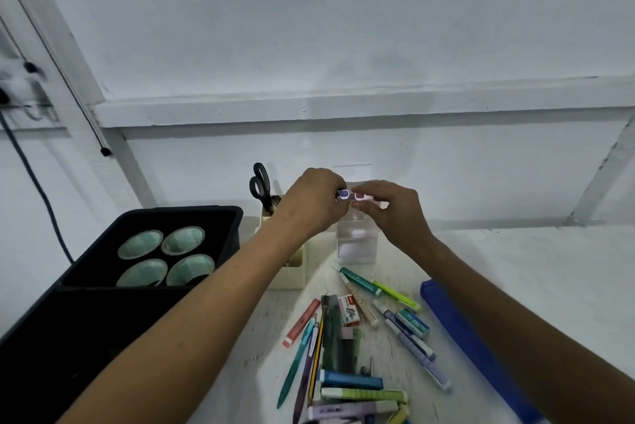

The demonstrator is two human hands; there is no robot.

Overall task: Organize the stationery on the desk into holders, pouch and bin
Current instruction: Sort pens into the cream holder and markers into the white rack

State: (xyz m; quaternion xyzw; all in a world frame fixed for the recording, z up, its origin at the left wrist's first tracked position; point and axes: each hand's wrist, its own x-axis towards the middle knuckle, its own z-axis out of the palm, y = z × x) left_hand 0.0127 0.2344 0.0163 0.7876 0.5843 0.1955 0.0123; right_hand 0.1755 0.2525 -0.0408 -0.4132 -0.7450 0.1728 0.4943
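Above a clear acrylic holder (357, 245) at the back of the desk, my left hand (314, 207) pinches a small purple-faced white piece (343, 194). My right hand (388, 207) pinches a second small piece with a magenta face (360, 196) right beside it. A cream holder (292, 272) with black scissors (261, 188) standing in it is partly hidden behind my left forearm. A blue pouch (470, 344) lies flat at the right. Pens, highlighters and markers (347, 382) lie scattered on the desk in front.
A black bin (220, 224) at the left holds several pale green tape rolls (165, 257). A staples box (348, 310) and an eraser (414, 322) lie among the pens. A white wall with a ledge runs behind, and a black cable (31, 176) hangs at the far left.
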